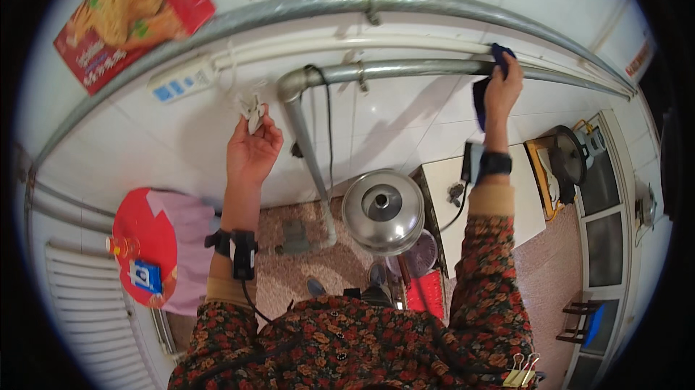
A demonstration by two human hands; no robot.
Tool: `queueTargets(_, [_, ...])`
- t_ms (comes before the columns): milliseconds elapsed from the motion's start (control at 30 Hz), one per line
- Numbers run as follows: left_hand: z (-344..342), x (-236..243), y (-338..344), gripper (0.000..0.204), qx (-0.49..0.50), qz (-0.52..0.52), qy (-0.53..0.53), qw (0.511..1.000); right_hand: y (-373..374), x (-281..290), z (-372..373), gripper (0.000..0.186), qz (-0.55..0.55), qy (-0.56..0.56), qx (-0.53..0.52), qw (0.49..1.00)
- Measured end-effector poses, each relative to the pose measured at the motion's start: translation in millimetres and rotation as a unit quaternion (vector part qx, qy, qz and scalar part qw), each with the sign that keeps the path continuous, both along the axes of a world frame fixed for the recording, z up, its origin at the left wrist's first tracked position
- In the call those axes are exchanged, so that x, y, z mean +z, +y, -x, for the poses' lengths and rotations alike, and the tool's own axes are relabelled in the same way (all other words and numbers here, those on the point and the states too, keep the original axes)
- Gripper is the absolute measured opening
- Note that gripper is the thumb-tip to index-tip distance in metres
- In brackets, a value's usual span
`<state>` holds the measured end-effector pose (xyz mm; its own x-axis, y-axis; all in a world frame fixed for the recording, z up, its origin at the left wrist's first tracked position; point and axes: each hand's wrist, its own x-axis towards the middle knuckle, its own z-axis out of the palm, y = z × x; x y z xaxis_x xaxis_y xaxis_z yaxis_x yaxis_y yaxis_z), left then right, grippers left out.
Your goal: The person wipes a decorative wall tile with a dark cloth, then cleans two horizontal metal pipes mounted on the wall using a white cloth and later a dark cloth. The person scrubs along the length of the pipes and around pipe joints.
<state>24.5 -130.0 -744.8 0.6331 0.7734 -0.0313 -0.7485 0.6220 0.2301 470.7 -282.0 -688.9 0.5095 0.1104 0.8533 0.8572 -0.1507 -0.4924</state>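
My left hand (pixel 253 147) is raised in front of the white tiled wall, its fingers closed on a small white plastic clip (pixel 253 114). The exact kind of this piece is hard to make out. Higher up on the right, my right hand (pixel 502 89) grips a dark navy cloth (pixel 481 100). Part of the cloth lies over the white pipe (pixel 413 42) and the grey metal pipe (pixel 427 68) beneath it, and part hangs down beside my wrist.
A power strip (pixel 181 80) sits by the white pipe, below a red food box (pixel 134 17). Below me stand a round silver metal vessel (pixel 383 212), a white-topped table (pixel 478 194), a red round table (pixel 141 220) and a radiator (pixel 87 317). A black pan (pixel 565 158) is at right.
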Motion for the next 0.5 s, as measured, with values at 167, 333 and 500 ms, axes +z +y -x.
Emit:
queueTargets(167, [24.5,-49.7,3.8,0.031,0.044,0.179,0.105,0.977,42.4,-34.0,47.3,0.041,0.032,0.009,-0.005,0.999])
queueTargets(333, [21.9,-63.0,5.8,0.03,0.012,0.193,0.11,0.975,54.9,-51.1,164.2,0.047,0.048,-0.005,0.081,0.996])
queueTargets(500, [26.3,-74.7,6.1,0.032,0.012,0.164,0.151,0.975,31.0,-20.5,133.5,0.043,0.048,0.013,0.118,0.992])
